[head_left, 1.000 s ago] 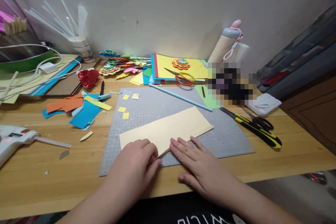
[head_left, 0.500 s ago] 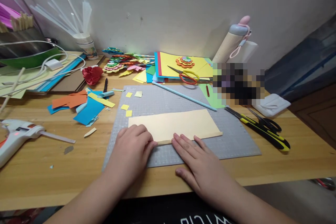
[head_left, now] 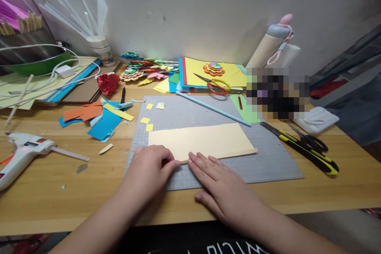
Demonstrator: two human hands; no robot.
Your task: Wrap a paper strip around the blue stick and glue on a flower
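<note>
A cream sheet of paper (head_left: 205, 139) lies on the grey cutting mat (head_left: 276, 166), its near edge rolled into a thin strip. My left hand (head_left: 150, 168) is closed at the left part of that rolled edge, thumb and forefinger pinching it. Beside it, my right hand (head_left: 216, 182) rests flat with fingers stretched over the rolled edge near the middle, thumb apart on the near side. Behind the sheet, a light-blue paper stick (head_left: 212, 108) lies slantwise on the mat. Small yellow paper squares (head_left: 145, 120) sit at the mat's left.
A glue gun (head_left: 29, 147) lies at left, near coloured paper scraps (head_left: 104, 125). At right are a utility knife (head_left: 306, 151), black scissors (head_left: 312, 141) and a white case (head_left: 317, 119). Red-yellow scissors (head_left: 218, 85) rest on stacked paper (head_left: 193, 67). A bottle (head_left: 264, 47) leans on the wall.
My right hand has slid a little left along the rolled edge, closer to my left hand. The left hand keeps its pinch there. The whole view has shifted slightly.
</note>
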